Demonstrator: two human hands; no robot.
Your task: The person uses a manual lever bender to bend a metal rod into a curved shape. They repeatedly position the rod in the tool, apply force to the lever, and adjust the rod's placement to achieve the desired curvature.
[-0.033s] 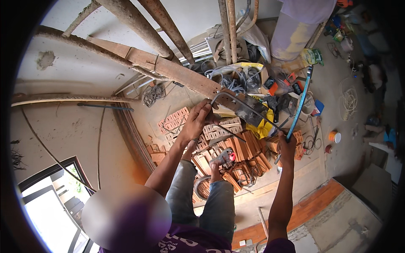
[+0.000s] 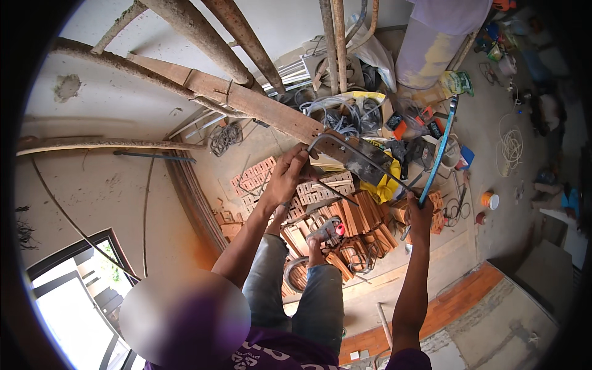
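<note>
My left hand (image 2: 288, 176) is closed on a dark bent metal rod (image 2: 351, 150). The rod curves over above my fingers, and one straight length slopes down to the right below them. Its upper length reaches across toward my right hand (image 2: 419, 213), which is wrapped round a long, narrow blue bar (image 2: 441, 148). The bar rises above my fist, bowed in this view, and a short end shows below it. Whether my right fingers also grip the rod is hidden. Behind the rod lies a wooden plank (image 2: 271, 117) with a dark plate (image 2: 368, 163) at its near end.
Stacked bricks (image 2: 256, 176) and reddish-brown pieces (image 2: 364, 219) lie round my feet. Dirty poles (image 2: 191, 40) cross the upper left. A bag of coiled hoses (image 2: 345, 117) and a yellow bag (image 2: 385, 185) sit beyond the plank. A white-and-orange bucket (image 2: 489, 200) stands at right.
</note>
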